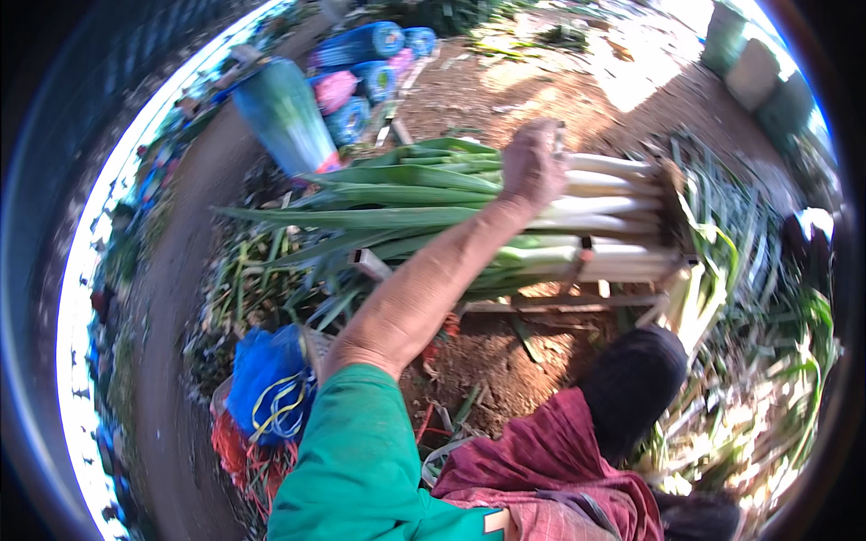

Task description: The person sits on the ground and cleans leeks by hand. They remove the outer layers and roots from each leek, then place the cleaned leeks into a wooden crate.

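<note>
My left hand [538, 166] lies across the far side of a row of leeks [609, 203], its fingers curled. Blur hides whether they grip a stalk. The green leaves [406, 196] stretch left of the hand and the white shanks point right. The leeks rest on a low metal frame [371, 264], with the shank ends against a brown end piece [676, 203]. A narrow upright [580, 260] of the frame stands at the near side of the shanks. My right hand is out of view.
Leeks wrapped in blue net [287, 111] and several blue rolls [362, 44] lie beyond, at the left. A blue net bag [267, 385] and red twine [233, 453] sit nearby. Loose leeks [751, 284] heap up at right. My dark-clad knee [636, 379] is near the frame.
</note>
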The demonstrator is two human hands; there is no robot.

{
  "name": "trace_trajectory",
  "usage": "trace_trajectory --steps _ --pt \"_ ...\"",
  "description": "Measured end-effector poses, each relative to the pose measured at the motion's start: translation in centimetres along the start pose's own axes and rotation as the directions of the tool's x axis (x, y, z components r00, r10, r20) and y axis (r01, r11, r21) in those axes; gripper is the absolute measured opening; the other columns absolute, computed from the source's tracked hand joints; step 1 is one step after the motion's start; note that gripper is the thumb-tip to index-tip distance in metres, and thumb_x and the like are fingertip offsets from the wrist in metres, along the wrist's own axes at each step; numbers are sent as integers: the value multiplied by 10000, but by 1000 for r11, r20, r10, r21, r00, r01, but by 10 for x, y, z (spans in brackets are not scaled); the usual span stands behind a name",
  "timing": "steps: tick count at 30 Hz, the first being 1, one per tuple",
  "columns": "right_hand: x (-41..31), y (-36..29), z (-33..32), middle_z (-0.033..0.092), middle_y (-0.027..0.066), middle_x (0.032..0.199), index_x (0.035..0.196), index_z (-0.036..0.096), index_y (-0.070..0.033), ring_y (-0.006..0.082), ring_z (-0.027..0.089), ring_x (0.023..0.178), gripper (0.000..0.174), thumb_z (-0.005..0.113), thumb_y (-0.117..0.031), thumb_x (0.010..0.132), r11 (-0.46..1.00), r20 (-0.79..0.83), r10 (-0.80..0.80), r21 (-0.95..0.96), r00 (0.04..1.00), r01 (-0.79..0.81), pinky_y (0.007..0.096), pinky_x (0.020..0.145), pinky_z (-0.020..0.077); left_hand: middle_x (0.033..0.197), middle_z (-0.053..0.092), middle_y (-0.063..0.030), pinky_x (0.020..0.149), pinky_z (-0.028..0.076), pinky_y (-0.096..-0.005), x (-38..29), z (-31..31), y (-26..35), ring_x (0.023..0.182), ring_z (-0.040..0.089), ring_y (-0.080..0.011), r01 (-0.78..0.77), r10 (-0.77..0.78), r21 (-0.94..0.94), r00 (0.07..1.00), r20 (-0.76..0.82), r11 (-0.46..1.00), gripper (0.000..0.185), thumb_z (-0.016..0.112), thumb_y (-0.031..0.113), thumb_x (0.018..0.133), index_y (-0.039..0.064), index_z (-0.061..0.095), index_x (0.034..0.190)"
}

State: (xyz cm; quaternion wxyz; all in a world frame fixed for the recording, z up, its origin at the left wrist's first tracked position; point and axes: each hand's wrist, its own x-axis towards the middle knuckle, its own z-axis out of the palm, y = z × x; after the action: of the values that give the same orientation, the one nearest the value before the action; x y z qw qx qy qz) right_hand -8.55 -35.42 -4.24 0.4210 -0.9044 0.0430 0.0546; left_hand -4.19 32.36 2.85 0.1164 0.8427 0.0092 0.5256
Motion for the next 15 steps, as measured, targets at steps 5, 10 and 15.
trace_trajectory --steps 5,10,15 --pt "-47 21 -39 713 85 858 968 715 -8 189 670 743 287 539 -234 986 916 -111 193 376 975 -139 366 753 580 1305 608 -125 986 496 -481 -3 103 209 1282 541 -318 37 237 -455 815 529 890 374 594 188 943 79 583 1301" --pt "-72 116 -57 722 29 980 1073 697 -37 182 687 857 254 491 -181 1033 450 59 442 848 895 -278 345 857 581 1288 652 -113 989 465 -341 2 129 343 1179 602 -216 699 217 -658 622 753 280 506 622 313 963 8 589 1365" --pt "-68 184 -28 727 137 1050 1127 688 -10 246 698 961 325 589 -271 960 592 24 451 740 892 -319 381 893 554 1275 650 -58 974 476 -337 -33 147 417 1173 619 -176 845 131 -323 296 946 425 403 606 285 1018 50 600 1345"
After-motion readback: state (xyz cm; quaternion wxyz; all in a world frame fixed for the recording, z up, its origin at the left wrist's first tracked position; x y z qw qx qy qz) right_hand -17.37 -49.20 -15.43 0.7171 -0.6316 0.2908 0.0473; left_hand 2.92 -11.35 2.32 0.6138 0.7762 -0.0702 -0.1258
